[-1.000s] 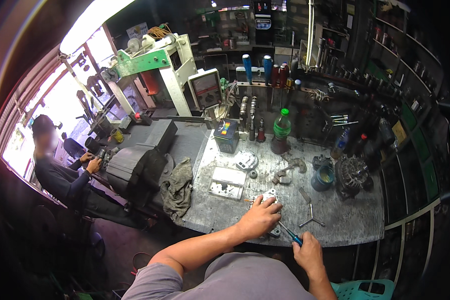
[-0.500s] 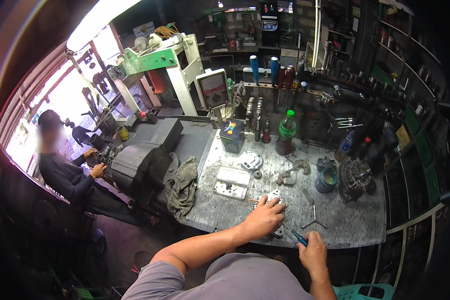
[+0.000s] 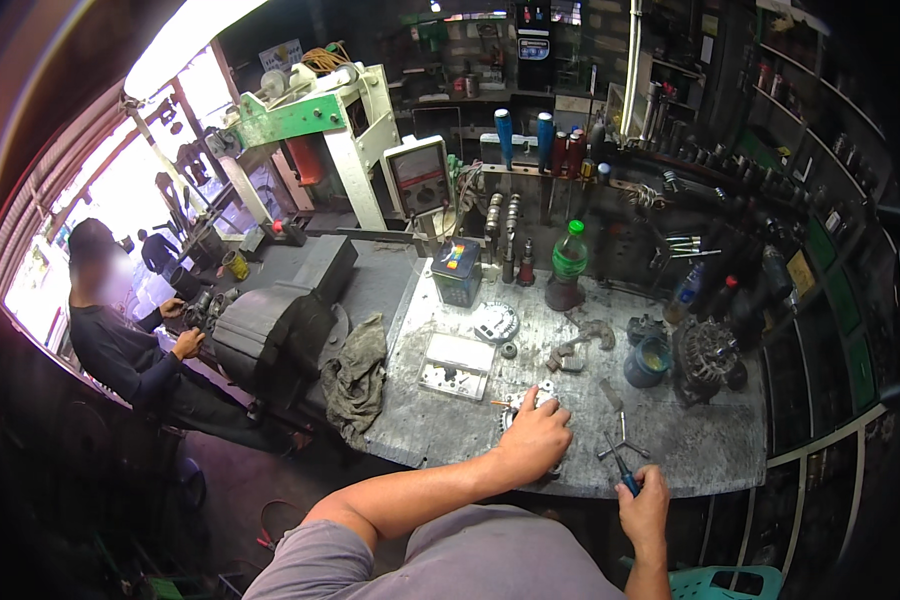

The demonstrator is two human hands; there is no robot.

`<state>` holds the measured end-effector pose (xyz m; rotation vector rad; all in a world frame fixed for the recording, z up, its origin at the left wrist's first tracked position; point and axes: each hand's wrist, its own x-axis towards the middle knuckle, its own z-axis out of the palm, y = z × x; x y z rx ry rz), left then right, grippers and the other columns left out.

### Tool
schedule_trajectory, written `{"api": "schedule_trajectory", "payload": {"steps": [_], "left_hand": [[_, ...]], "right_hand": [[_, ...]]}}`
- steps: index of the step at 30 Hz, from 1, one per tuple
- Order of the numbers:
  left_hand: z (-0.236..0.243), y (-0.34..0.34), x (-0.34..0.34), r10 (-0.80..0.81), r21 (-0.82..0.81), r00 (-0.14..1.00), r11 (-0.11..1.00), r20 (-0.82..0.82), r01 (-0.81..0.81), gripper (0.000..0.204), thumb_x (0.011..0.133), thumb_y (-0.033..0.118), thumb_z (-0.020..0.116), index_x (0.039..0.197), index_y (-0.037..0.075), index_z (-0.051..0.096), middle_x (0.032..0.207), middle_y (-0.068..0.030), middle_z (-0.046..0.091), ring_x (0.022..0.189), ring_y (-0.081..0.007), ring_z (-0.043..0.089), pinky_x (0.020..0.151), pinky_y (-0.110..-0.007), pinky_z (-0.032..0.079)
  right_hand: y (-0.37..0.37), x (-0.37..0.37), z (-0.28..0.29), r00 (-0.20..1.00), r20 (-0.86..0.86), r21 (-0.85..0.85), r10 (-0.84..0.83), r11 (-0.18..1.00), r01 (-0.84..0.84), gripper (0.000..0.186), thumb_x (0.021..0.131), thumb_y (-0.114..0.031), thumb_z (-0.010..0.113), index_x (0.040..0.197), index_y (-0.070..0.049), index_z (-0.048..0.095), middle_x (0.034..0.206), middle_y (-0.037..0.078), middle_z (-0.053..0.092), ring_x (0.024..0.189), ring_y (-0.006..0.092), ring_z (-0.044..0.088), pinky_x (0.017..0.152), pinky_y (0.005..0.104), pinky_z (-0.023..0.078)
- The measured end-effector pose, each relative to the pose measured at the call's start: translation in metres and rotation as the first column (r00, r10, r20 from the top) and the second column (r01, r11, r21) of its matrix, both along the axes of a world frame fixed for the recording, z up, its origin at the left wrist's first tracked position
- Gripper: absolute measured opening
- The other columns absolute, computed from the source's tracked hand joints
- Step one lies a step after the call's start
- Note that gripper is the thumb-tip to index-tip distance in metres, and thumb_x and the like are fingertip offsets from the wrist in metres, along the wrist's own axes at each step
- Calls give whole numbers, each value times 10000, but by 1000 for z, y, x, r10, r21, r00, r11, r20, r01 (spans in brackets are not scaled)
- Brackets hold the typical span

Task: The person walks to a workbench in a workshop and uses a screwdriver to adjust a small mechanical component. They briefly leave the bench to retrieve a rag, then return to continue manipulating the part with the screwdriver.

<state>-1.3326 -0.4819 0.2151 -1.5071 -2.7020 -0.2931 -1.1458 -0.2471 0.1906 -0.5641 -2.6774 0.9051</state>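
Note:
Under my left hand (image 3: pixel 536 440) lies a light metal housing (image 3: pixel 543 391), partly hidden by the palm and fingers. The fingers curl over it and grip it against the bench. My right hand (image 3: pixel 646 498), to the right near the bench's front edge, is closed around the blue handle of a screwdriver (image 3: pixel 626 476). Its shaft points away from me, apart from the housing, and crosses close by a three-armed wrench (image 3: pixel 622 432). A thin orange-tipped piece (image 3: pixel 499 402) sticks out at the housing's left side.
A clear case (image 3: pixel 456 367) with small parts, a round metal cover (image 3: pixel 496 321), a tin (image 3: pixel 457 275) and a green-capped bottle (image 3: pixel 568 262) stand farther back. A blue cup (image 3: pixel 648 362) and an alternator (image 3: pixel 708 350) are right. A rag (image 3: pixel 354 380) hangs left; a co-worker (image 3: pixel 120 335) handles parts beyond.
My right hand has drawn the screwdriver away from the housing, to the right and slightly nearer me. My left hand stays on the housing, shifted a little. The view has moved slightly.

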Motion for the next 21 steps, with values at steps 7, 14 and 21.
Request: {"api": "schedule_trajectory", "payload": {"steps": [7, 14, 21], "left_hand": [[0, -26, -8, 150, 478, 948, 835, 281, -273, 82, 972, 158, 811, 1029, 109, 843, 1140, -107, 830, 1053, -312, 801, 1021, -490, 616], [-66, -122, -134, 661, 157, 644, 640, 386, -752, 264, 991, 279, 848, 1193, 114, 887, 1171, -174, 853, 1097, -380, 818, 956, -489, 643], [-104, -151, -191, 672, 110, 606, 626, 426, -772, 304, 986, 270, 830, 1249, 125, 874, 1209, -189, 847, 1127, -391, 809, 1001, -504, 631]], "right_hand": [[6, 8, -8, 998, 34, -96, -49, 994, 52, 398, 841, -49, 934, 1095, 5, 632, 1031, 247, 714, 965, 488, 717, 854, 543, 557], [18, 17, -16, 998, 0, -31, -69, 997, 69, 395, 838, -45, 936, 1073, -9, 620, 953, 203, 691, 897, 407, 703, 829, 505, 561], [8, 15, -6, 994, 67, -63, -91, 993, 95, 393, 845, -35, 933, 1097, 10, 634, 1032, 244, 707, 977, 478, 712, 861, 528, 562]]}}
